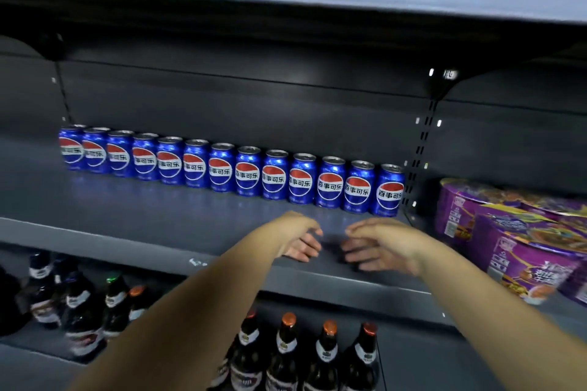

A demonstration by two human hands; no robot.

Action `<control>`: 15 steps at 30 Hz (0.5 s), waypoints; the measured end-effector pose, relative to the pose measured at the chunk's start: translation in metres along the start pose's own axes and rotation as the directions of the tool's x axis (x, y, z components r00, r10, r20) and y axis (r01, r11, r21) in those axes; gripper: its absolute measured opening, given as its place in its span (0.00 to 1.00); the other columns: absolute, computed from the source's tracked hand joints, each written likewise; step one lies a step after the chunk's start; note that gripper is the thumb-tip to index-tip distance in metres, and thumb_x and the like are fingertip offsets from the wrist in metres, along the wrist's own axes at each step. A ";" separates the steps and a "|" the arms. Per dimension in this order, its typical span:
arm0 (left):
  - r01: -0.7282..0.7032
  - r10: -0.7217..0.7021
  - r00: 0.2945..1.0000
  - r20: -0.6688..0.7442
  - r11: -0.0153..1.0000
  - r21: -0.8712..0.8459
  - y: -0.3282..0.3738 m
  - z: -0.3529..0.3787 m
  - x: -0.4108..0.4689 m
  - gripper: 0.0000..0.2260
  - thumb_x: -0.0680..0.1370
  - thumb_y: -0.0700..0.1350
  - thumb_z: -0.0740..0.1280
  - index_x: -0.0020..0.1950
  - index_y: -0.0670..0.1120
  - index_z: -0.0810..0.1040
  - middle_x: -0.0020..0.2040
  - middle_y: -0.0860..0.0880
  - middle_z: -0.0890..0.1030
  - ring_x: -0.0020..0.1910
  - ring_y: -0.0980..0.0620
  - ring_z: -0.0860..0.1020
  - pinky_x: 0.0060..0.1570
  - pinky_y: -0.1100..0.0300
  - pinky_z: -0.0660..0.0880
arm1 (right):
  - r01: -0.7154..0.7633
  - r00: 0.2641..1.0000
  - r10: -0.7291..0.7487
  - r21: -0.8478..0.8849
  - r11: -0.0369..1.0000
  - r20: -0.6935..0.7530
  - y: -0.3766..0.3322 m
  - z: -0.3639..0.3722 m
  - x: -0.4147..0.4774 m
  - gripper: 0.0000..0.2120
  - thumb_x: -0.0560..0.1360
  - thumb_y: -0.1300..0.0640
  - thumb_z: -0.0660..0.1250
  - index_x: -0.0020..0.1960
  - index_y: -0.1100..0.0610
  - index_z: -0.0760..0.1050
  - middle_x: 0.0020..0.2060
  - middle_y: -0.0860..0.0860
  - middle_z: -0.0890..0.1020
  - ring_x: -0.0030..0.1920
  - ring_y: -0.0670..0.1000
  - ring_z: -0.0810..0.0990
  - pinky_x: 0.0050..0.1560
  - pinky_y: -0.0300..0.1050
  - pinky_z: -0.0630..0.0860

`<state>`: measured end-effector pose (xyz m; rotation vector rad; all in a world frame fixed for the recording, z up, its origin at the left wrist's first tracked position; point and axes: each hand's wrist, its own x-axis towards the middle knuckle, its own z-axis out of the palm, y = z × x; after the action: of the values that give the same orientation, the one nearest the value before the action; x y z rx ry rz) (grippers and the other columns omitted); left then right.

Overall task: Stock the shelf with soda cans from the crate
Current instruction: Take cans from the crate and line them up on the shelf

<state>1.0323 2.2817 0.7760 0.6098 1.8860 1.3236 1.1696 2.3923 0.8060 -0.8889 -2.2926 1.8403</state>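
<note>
From your head camera, your left hand [297, 240] and right hand [381, 244] hover palm-down over the matte grey metal shelf [127, 216]. Their fingers are relaxed and loosely bent, holding nothing, with the fingertips near each other. The glossy blue soda cans [222, 171] stand upright in one tight row along the shelf's back. Round purple bowls [508, 232] sit to your right, and dark glass bottles [317, 352] stand below.

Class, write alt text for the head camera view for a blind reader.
The left hand and right hand, both empty, reach over a grey shelf before a row of blue soda cans; purple tubs stand right, bottles below.
</note>
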 end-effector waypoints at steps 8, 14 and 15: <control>-0.020 0.021 0.998 -0.060 0.999 0.028 -0.018 -0.081 -0.068 0.08 0.80 0.44 0.60 0.45 0.43 0.75 0.37 0.44 0.80 0.31 0.50 0.78 0.33 0.59 0.76 | 0.029 0.999 -0.022 -0.196 0.980 0.041 -0.027 0.092 -0.036 0.02 0.77 0.58 0.65 0.48 0.54 0.72 0.48 0.57 0.81 0.43 0.53 0.80 0.44 0.44 0.74; -0.046 0.046 0.992 -0.120 0.999 -0.002 -0.048 -0.149 -0.115 0.07 0.79 0.43 0.61 0.45 0.43 0.76 0.30 0.46 0.81 0.29 0.51 0.79 0.32 0.60 0.77 | 0.021 0.998 -0.002 -0.315 0.949 0.061 -0.038 0.173 -0.060 0.08 0.78 0.57 0.64 0.56 0.57 0.70 0.53 0.59 0.79 0.52 0.58 0.79 0.55 0.49 0.72; -0.041 0.041 0.991 -0.131 0.999 0.003 -0.055 -0.160 -0.122 0.07 0.79 0.43 0.61 0.44 0.43 0.76 0.29 0.47 0.81 0.28 0.52 0.79 0.32 0.61 0.76 | 0.022 0.998 0.001 -0.328 0.944 0.069 -0.039 0.185 -0.064 0.08 0.78 0.56 0.64 0.56 0.56 0.70 0.56 0.59 0.79 0.54 0.58 0.79 0.56 0.49 0.72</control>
<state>0.9828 2.0799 0.7922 0.5773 1.9884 1.4202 1.1338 2.1961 0.8083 -0.8571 -2.6938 1.5284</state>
